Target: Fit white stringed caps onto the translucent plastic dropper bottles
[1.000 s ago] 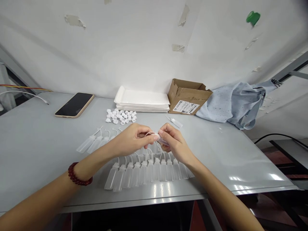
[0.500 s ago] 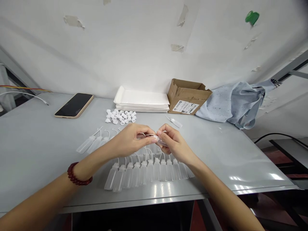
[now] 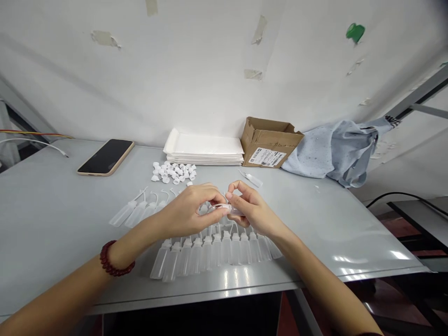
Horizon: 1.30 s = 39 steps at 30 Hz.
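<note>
Over the middle of the table, both hands meet around one small clear plastic squeeze bottle, mostly covered by fingers. My left hand, with a dark red bead bracelet at its wrist, pinches the white strap and neck end. My right hand is closed around the bottle's body. Below the hands lies a row of several similar bottles with thin curved white straps. Further bottles lie to the left, partly behind my left hand and forearm. Beyond the hands is a heap of small white caps.
A phone lies at the back left. White padded envelopes are stacked by the wall, beside an open cardboard box and a light blue cloth. A single bottle lies before the box. The grey table ends at a front edge.
The view has shifted slightly. Both hands remain on the bottle; my right index finger has lifted and bent a little, and the white strap shows more between the hands.
</note>
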Motion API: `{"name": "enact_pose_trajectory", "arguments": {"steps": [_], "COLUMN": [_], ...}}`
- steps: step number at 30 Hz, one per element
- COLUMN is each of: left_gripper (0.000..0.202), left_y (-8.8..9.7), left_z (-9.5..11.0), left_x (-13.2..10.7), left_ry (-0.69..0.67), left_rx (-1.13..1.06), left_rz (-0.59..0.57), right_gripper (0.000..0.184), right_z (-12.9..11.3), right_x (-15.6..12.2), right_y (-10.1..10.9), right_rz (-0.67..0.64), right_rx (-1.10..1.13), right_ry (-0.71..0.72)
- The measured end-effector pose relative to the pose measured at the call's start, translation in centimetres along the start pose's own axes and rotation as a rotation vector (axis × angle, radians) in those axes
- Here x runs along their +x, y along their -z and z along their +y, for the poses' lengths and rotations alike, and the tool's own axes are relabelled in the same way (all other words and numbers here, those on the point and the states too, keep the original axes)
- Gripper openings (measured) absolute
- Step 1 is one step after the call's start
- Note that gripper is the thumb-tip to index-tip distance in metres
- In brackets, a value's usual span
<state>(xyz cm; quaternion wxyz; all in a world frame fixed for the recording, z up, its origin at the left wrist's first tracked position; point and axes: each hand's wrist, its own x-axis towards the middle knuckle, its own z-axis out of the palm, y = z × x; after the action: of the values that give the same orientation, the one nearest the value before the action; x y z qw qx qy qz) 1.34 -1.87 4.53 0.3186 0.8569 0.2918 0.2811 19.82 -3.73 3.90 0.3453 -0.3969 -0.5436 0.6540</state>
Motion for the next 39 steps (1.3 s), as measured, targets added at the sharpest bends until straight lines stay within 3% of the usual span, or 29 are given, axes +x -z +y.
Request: {"name": "enact_pose_trajectory", "arguments": {"steps": [4,6,15,22,27,30,33,36,38,39], "left_gripper": [0.028,0.029,0.016,0.019,0.016,0.025,0.026,0.032,0.037,0.039], "left_y": [0.2,0.2,-0.2,-1.3,-1.3,-0.1,1.6,2.8,3.0,2.9], "left_z": [-0.2,-0.1,-0.4,-0.5,-1.3,-2.8,-4.7,-6.1,-6.4,-6.4], "left_x": [0.0,-0.1,-0.1,-0.1,0.1,0.3,0.4,0.3,0.2,0.2], "left_ry": [0.113,0.108,-0.113,-0.354,-0.305,-0.105,0.171,0.406,0.465,0.465], "left_rx": [-0.033,-0.035,0.142,0.556,0.491,0.454,0.487,0.579,0.63,0.652], "left_rz": [-0.102,-0.121,-0.021,0.109,0.175,0.177,0.188,0.096,0.008,-0.028], "right_gripper": [0.027,0.027,0.03,0.031,0.032,0.034,0.034,0.024,0.017,0.016], "right_z": [-0.2,-0.2,0.0,0.0,-0.1,-0.3,-0.3,0.4,1.2,1.6], "right_x": [0.0,-0.1,0.4,0.9,0.9,1.0,1.5,2.2,2.7,2.9], "right_y": [-0.2,-0.1,1.3,2.0,2.1,2.9,5.3,8.8,11.0,11.9], "right_rz": [0.008,-0.003,-0.048,-0.091,-0.076,0.045,0.311,0.658,0.792,0.807], "right_rx": [0.002,0.014,0.063,0.11,0.094,0.07,-0.052,-0.4,-0.763,-0.817], "right_ry": [-0.007,-0.016,-0.16,-0.192,-0.174,-0.076,0.089,0.243,0.29,0.276]}}
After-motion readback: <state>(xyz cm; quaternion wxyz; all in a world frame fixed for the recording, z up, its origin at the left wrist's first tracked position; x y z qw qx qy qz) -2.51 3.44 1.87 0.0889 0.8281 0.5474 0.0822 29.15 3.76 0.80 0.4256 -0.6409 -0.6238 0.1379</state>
